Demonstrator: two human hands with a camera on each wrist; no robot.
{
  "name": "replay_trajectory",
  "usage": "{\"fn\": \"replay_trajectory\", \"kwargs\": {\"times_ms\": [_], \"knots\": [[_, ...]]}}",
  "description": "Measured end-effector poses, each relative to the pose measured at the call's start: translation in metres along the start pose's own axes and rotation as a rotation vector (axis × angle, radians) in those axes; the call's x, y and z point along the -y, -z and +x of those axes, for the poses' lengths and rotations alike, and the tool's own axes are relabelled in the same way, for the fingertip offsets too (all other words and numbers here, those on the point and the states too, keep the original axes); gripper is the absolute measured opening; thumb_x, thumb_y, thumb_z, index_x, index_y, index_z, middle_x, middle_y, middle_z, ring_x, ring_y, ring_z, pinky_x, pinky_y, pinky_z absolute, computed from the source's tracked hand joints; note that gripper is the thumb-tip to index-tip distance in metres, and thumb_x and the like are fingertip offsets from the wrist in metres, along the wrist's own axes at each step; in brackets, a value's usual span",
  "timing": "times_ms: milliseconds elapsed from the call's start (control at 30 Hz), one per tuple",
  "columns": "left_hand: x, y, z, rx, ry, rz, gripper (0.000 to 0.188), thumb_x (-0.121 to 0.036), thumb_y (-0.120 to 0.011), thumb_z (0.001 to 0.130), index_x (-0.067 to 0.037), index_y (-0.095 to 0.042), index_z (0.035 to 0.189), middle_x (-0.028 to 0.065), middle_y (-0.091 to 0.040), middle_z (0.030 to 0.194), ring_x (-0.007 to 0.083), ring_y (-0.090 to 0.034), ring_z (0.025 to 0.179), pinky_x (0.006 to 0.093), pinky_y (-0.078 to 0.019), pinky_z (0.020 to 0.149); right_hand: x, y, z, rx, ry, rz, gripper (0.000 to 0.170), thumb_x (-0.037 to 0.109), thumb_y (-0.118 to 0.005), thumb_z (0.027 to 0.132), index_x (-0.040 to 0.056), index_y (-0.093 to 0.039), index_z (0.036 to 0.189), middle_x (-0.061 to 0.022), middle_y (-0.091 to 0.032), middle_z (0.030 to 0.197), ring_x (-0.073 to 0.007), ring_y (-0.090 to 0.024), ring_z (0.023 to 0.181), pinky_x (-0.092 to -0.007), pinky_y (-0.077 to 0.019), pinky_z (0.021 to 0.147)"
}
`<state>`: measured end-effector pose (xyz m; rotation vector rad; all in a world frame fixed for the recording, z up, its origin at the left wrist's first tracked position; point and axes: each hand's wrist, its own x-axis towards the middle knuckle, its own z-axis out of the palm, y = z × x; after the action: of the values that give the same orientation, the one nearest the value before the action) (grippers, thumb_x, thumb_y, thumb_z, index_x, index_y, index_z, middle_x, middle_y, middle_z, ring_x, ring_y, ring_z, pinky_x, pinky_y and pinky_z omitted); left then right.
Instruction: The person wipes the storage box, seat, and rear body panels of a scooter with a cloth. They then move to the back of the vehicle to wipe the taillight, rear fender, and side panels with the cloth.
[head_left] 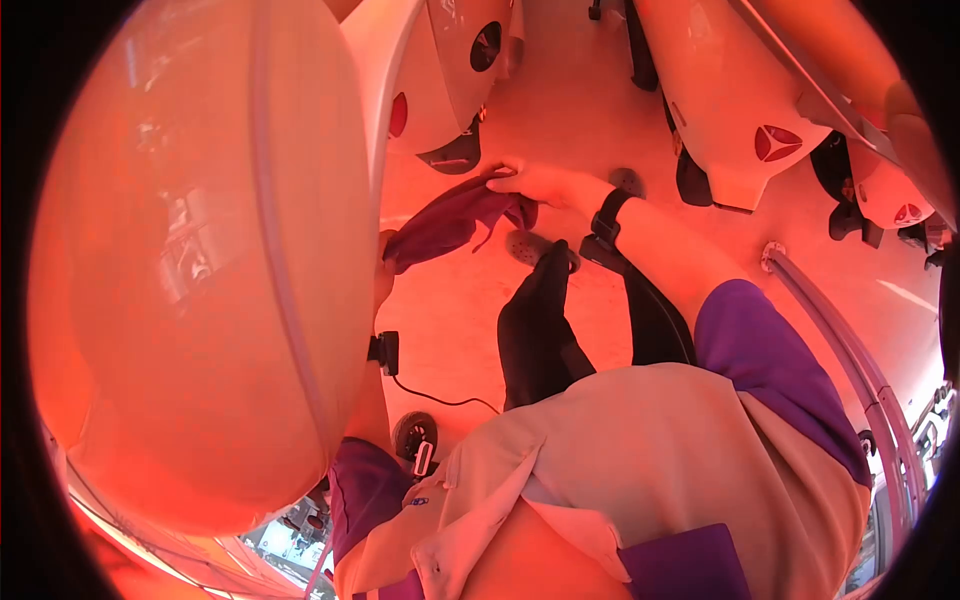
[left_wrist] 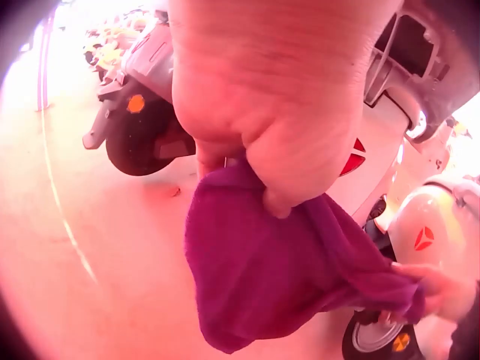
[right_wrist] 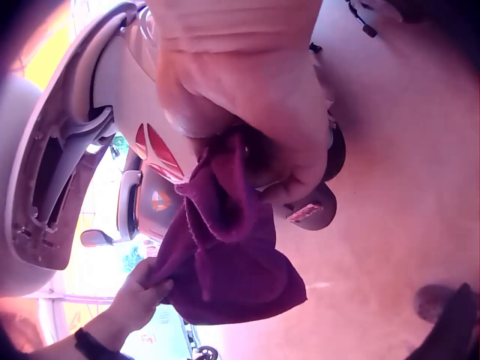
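Left hand [left_wrist: 289,142] and right hand [head_left: 525,184] grip a purple cloth [head_left: 445,222]

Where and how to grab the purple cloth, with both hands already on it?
Probably its lower edge, pinched from below, fingers on either face: the cloth is thin, limp and hangs loose there, while the left hand and right hand hold its ends.

Purple cloth [head_left: 445,225] between both hands [head_left: 525,183]; pale scooters [head_left: 725,95] beyond
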<state>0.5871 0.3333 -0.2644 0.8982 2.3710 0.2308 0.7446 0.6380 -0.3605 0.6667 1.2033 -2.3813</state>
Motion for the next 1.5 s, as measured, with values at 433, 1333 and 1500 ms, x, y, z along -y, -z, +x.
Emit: {"fn": "replay_trajectory", "kwargs": {"times_ms": [433,1333,1500], "knots": [[0.007,-0.163,0.143,0.036,-0.086,-0.272,0.016,-0.013,-0.061,0.095,0.002,-0.065,0.1,0.0142,-0.065,0.084,0.0275,-0.061,0.074,0.0365,-0.0473,0.068,-0.052,0.083,0.09,-0.011,0.054,-0.099,0.037,0.02,-0.066,0.086,0.0027,-0.058,0.118,-0.0094,-0.067,0.103,-0.0177,-0.066,0.092,-0.0328,-0.054,0.073],[0.047,-0.246,0.176,-0.406,-0.186,-0.403,0.015,-0.01,-0.057,0.087,0.002,-0.061,0.092,0.0244,-0.065,0.08,0.0415,-0.065,0.08,0.0472,-0.0504,0.068,-0.124,0.025,0.157,-0.437,0.978,-0.629,0.023,0.001,-0.063,0.082,0.0061,-0.054,0.103,-0.0133,-0.059,0.09,-0.0347,-0.06,0.082,-0.0404,-0.0494,0.075],[0.048,-0.213,0.168,-0.657,-0.05,-0.419,0.016,-0.012,-0.056,0.086,0.002,-0.062,0.09,0.0239,-0.066,0.081,0.0414,-0.065,0.079,0.0494,-0.0515,0.068,-0.13,0.026,0.175,-0.409,1.174,-1.151,0.029,0.004,-0.063,0.084,0.0078,-0.054,0.112,-0.0134,-0.062,0.1,-0.0322,-0.063,0.086,-0.039,-0.051,0.072]]}}
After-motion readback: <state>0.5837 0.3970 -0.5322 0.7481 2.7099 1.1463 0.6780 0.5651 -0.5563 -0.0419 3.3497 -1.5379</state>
